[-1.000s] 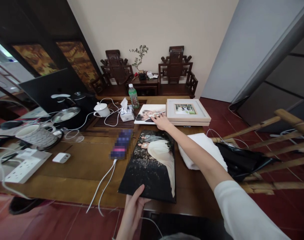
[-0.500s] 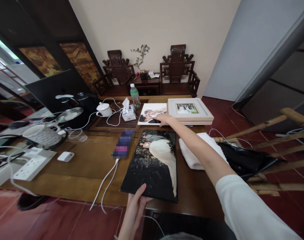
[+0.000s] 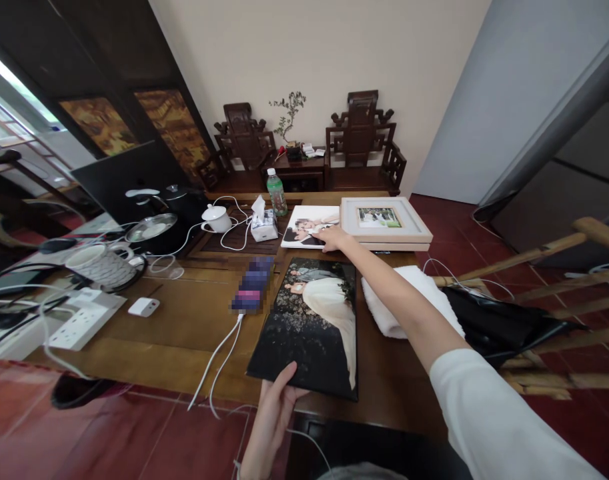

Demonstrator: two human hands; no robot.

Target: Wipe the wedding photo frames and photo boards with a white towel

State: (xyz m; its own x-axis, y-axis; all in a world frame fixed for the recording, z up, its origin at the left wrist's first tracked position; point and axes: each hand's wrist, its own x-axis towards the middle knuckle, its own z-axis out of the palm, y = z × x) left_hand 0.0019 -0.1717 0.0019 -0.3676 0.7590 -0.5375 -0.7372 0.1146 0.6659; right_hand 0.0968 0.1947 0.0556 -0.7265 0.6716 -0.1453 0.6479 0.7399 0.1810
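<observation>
My left hand (image 3: 280,395) grips the near edge of a black photo album (image 3: 309,333), thumb on top and fingers underneath. Its cover shows a couple with a long white gown, and its far part reaches over the wooden table (image 3: 194,360). Stretched forward, my right hand (image 3: 333,238) lies with fingers extended on a white-edged photo book (image 3: 311,223), at its near right part. Touching that book's right side is a pale picture frame (image 3: 418,230) with a small photo inside; it appears stacked on another similar piece.
A phone (image 3: 253,285) on a white cable lies left of the album. Farther left are a power strip (image 3: 87,323), a charger (image 3: 143,307), a mug (image 3: 97,263) and a pot. A tissue box (image 3: 264,227) and a bottle (image 3: 276,193) stand behind; a white towel (image 3: 384,313) lies right.
The view has turned slightly left, so the scene sits a little farther right. Both hands keep nearly the same places on the album and the photo book.
</observation>
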